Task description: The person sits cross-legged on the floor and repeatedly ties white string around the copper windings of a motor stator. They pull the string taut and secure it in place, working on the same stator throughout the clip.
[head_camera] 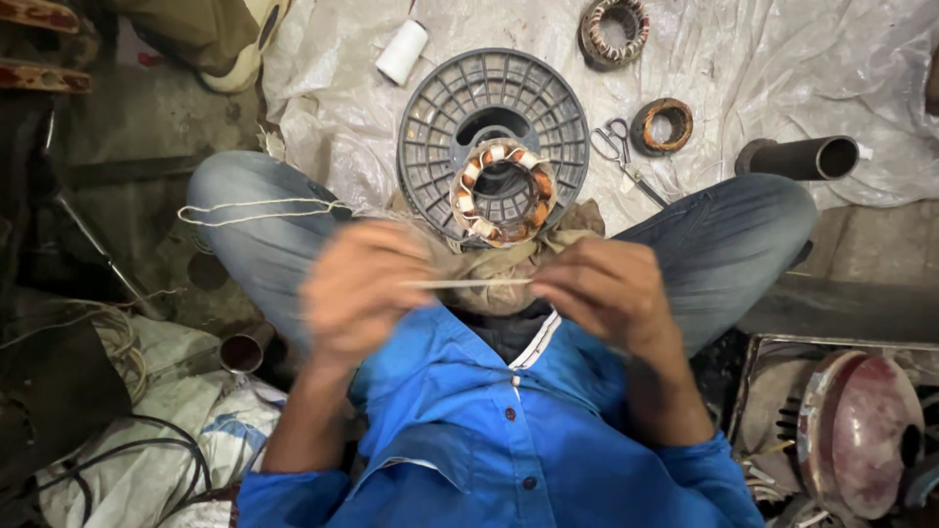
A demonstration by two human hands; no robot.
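Thin strip (465, 284) stretched between left hand (357, 293), right hand (602, 288)

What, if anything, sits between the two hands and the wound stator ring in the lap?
Nothing visible. The left hand and right hand hold a thin pale strip stretched between them, just on the near side of the stator ring. Only crumpled tan cloth under the ring fills the gap.

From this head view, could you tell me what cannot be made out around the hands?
- Left hand: motion blur hides its finger grip.
- Thin pale strand between both hands: too thin to identify.
- Right hand: its fingertips hide the strand's end.
- Wound coil ring: cloth hides its lower edge.
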